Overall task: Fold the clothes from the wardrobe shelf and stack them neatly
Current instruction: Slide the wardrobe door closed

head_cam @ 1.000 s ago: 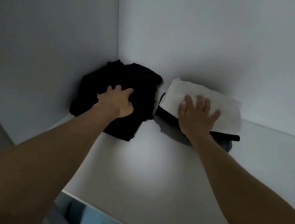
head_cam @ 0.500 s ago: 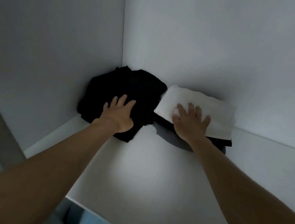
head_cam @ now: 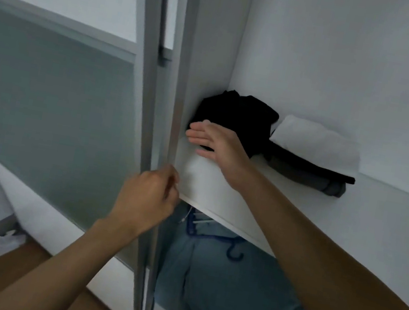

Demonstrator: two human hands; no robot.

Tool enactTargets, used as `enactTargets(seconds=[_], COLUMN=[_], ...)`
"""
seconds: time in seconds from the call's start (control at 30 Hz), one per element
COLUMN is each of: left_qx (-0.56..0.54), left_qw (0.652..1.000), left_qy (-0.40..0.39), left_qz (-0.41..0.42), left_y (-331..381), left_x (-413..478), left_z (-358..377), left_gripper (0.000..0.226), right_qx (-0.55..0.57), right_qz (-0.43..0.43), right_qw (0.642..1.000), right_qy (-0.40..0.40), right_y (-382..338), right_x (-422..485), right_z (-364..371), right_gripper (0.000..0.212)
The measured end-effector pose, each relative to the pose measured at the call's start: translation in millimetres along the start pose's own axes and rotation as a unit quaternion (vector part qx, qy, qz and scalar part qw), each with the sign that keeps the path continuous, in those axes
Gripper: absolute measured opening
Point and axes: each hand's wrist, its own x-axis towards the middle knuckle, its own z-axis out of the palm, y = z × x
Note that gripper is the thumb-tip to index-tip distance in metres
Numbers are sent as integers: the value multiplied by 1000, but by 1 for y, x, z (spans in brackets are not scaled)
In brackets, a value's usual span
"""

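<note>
I log a home interior, white built-in wardrobe shelf (head_cam: 220, 185), grey metal-framed frosted-glass sliding door (head_cam: 70, 104), pale blue garment (head_cam: 227, 295) on a blue plastic hanger (head_cam: 233, 254) below, brown wooden floor (head_cam: 13, 271) underfoot

The white wardrobe shelf (head_cam: 296, 215) carries a crumpled black garment (head_cam: 240, 117), which sits in the shelf's back left corner. Just right of the black garment, touching it or nearly so, lies a small stack: a grey garment (head_cam: 329, 186) directly on the shelf, a black layer (head_cam: 313, 166) over it, and a folded white cloth (head_cam: 314, 144) on top.
</note>
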Motion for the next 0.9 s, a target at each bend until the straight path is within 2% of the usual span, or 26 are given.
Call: enactTargets(seconds=[0.07,0.13,0.23,0.33,0.4,0.5,0.73,0.9], left_qx=[39,75,78,59,68,81,93,88], left_qw=[998,993,989,989,990,990,984,973], left_qy=[-9,-56,-100,-109,-107,-110,-141,-181], left_qz=[-51,-77,-73,-77,-63,-28,51,114], left_y=[-17,-22,-16,-14,-13,-4,51,111], left_x=[-3,0,9,17,19,18,4,-13], left_z=[-11,-10,1,4,4,5,24,39], left_gripper=[18,25,17,16,16,15,13,12], right_qx=[31,51,70,41,27,44,34,51], right_qz=[7,25,55,68,64,46,37,14], right_qw=[999,998,993,995,996,996,992,986], right_qy=[5,37,71,67,63,66,119,159], right_y=[-10,-10,-6,-8,-8,-4,11,13], right_x=[1,2,2,2,-2,-14,-59,-114], right_z=[38,59,67,68,66,55,2,-51], right_gripper=[27,29,38,58,64,63,67,58])
